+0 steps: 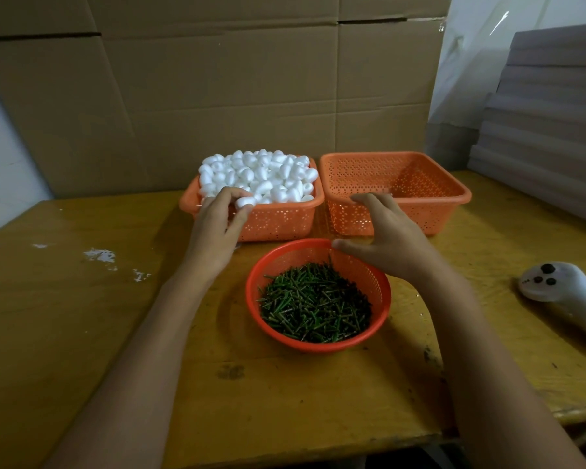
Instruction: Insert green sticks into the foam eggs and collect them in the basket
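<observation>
An orange square basket (278,221) at the back centre is heaped with white foam eggs (261,174). My left hand (217,228) is at its front left corner and pinches one foam egg (244,202) between thumb and fingers. Beside it on the right stands a second orange square basket (430,198) with nothing visible inside. A round red basket (379,319) nearer to me holds a pile of short green sticks (315,302). My right hand (389,238) hovers with fingers spread above the round basket's far rim, in front of the second square basket, holding nothing.
The baskets stand on a worn yellow wooden table (82,316) with white paint flecks at the left. A white handheld controller (562,292) lies at the right edge. Cardboard sheets (217,89) stand behind the baskets, and grey boards (548,123) are stacked at the back right.
</observation>
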A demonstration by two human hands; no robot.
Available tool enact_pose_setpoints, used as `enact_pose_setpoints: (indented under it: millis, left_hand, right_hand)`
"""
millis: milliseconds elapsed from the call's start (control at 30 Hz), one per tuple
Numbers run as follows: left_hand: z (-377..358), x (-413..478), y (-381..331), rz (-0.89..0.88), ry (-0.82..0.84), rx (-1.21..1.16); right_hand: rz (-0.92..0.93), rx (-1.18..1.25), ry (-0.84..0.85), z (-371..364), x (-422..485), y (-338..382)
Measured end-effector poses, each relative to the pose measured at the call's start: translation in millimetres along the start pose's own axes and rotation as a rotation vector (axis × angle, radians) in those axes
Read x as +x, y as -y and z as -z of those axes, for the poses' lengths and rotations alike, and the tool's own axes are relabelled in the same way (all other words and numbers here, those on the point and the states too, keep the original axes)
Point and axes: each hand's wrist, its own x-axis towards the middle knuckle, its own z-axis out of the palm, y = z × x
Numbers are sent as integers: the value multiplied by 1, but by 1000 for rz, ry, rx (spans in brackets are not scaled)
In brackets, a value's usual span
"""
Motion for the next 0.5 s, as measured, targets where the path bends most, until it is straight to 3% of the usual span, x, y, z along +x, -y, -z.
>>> enact_pose_setpoints:
  millis: [167,333,500]
  left_hand:
    - [-4,-4,-6,-51,-7,-20]
    - [-7,-8,-14,-120,-3,-47]
    - [-5,-8,-15,-140,-41,-69]
  right_hand:
    - [-82,-54,-40,2,-2,1]
    - [-82,24,104,7,-4,5]
    - [-60,-14,-72,0,-3,6]
